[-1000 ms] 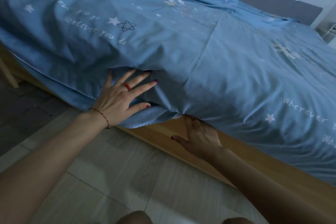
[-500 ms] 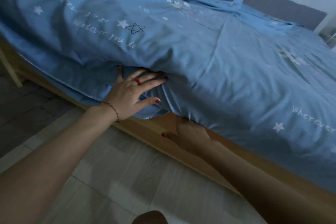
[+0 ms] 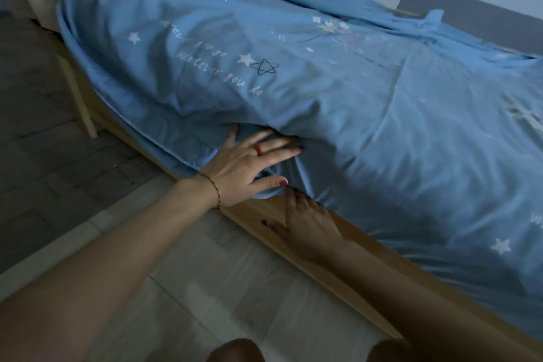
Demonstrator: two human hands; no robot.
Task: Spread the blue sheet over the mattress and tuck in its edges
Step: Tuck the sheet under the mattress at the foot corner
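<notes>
- The grey floor (image 3: 35, 114) lies at far left, and one pale leg of the wooden bed frame (image 3: 77, 94) stands on it.
- My left hand (image 3: 245, 169) lies flat against the side of the bed, fingers straight and spread; a red ring (image 3: 258, 149) sits on one finger and a thin cord bracelet (image 3: 214, 187) circles the wrist. The thumb presses a loose fold at the lower edge.
- The blue sheet (image 3: 367, 114), printed with white stars and script, covers the mattress top and hangs rumpled over its near side down to the frame.
- My right hand (image 3: 308, 226) rests on the frame rail just below the sheet's edge, its fingers reaching up to the hem; whether they pinch cloth I cannot tell.
</notes>
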